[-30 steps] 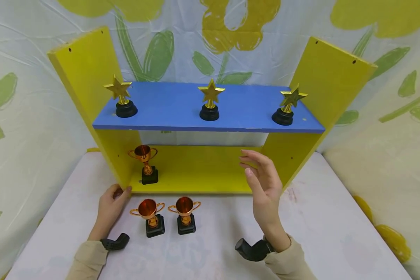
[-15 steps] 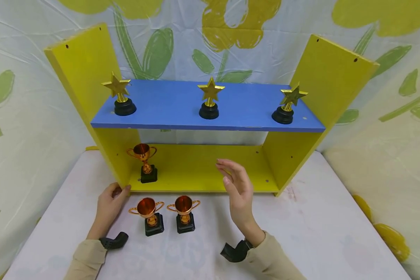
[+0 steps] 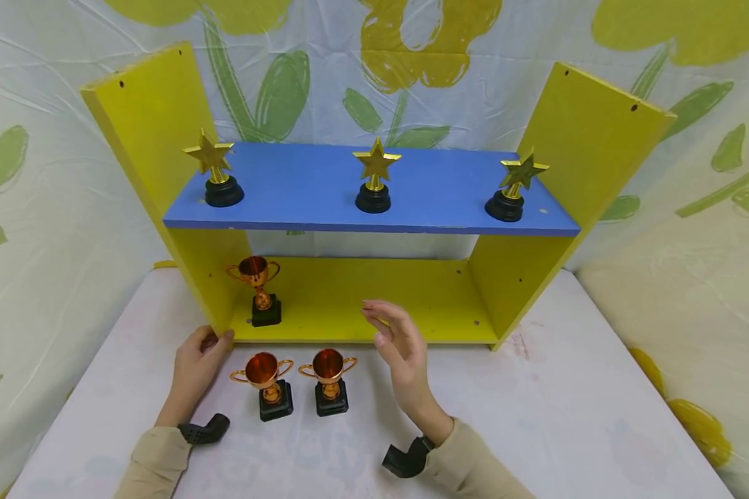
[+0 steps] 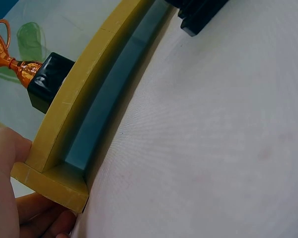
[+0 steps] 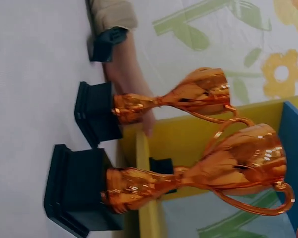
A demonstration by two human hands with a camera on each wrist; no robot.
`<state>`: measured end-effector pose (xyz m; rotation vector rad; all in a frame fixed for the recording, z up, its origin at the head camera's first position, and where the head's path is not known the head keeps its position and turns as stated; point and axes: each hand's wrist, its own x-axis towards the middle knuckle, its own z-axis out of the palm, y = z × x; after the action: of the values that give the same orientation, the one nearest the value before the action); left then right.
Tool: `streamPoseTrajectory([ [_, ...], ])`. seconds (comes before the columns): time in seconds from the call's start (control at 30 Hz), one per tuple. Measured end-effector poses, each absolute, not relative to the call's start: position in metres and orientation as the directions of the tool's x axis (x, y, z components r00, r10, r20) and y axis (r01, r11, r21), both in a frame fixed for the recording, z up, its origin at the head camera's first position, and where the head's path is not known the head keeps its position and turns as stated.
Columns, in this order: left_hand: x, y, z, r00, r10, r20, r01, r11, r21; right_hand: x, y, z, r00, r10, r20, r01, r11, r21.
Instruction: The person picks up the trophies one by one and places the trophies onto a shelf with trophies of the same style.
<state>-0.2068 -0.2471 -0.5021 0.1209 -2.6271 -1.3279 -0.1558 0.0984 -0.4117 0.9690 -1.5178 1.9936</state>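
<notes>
Head view, item one: right hand (image 3: 406, 357), fingers loosely bent, holding nothing, beside the right cup (image 3: 331, 374). Item two: left hand (image 3: 193, 364), gripping the lower corner of the shelf (image 3: 324, 298); thumb and fingers on either side of the panel end, per the left wrist view. Items three and four: right cup and left cup (image 3: 265, 374), copper-coloured, both upright on the surface (image 3: 568, 416) before the shelf. Item five: matching shelf cup (image 3: 259, 277), upright at the lower board's left end.

Handling notes, my judgement: the right cup is best met from its right, low, with thumb and fingers about the stem or black base. I would spare the thin handles, one of which points at the right hand, and stay clear of the left cup just beside. The left hand's grip should serve to steady the shelf.

Obscured: on my right wrist feed the right cup hides most of the shelf cup, and only a sliver of fingertip enters the lower corner. Left wrist: shelf cup cropped; a dark block at the top edge, probably a cup base, is cut off.
</notes>
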Motion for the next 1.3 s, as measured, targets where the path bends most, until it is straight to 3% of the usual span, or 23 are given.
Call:
streamPoseTrajectory([
  [0.57,-0.208,-0.247,-0.504,-0.977,-0.166,0.132,0.007,0.597,0.802,-0.154,0.082,-0.456,-0.695,-0.291,0.658,-0.585,-0.305,-0.752],
  [0.9,-0.208,-0.247,-0.503,-0.979,-0.161,0.125,0.001,0.609,0.793,-0.147,0.076,-0.463,-0.769,-0.319,0.554,-0.485,-0.273,-0.831],
  [1.3,-0.209,-0.247,-0.504,-0.977,-0.160,0.138,0.012,0.609,0.793,-0.143,0.076,-0.466,-0.791,-0.317,0.523,-0.478,-0.214,-0.852],
])
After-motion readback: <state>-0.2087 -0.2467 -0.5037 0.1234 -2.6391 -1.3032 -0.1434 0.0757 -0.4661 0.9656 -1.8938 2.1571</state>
